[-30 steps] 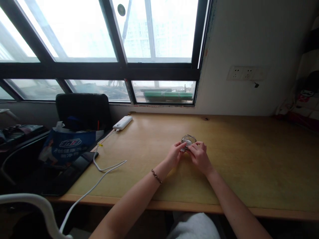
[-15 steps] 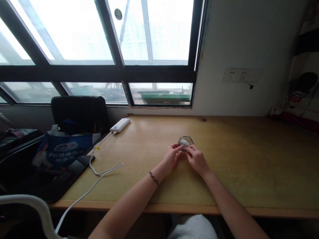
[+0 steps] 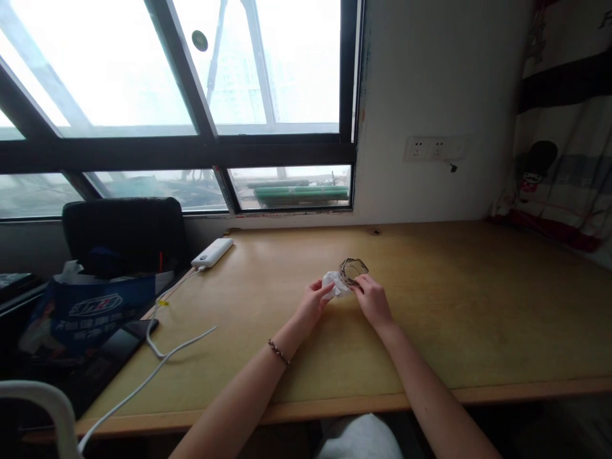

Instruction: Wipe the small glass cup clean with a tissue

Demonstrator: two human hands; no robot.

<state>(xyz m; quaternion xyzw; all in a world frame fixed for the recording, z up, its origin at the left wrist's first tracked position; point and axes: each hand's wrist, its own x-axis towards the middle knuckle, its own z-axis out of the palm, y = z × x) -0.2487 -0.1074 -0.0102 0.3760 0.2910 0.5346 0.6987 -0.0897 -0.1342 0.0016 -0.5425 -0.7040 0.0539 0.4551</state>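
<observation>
A crumpled white tissue is pinched between the thumb and fingers of my left hand. Just to its right, my right hand grips the lower right edge of a clear glass dish with a faceted rim. The dish is tilted, and the tissue touches or overlaps its left side. Both hands are over the middle of the wooden table. A braided bracelet circles my left wrist.
A white power bank lies at the table's left edge, its white cable curling toward the front. Left of the table are a blue bag and a black chair. A wall socket is behind.
The tissue has come out of the dish and is now at its left in my left hand. My hands are slightly farther apart, and the dish is more tilted. The camera view has turned right.
</observation>
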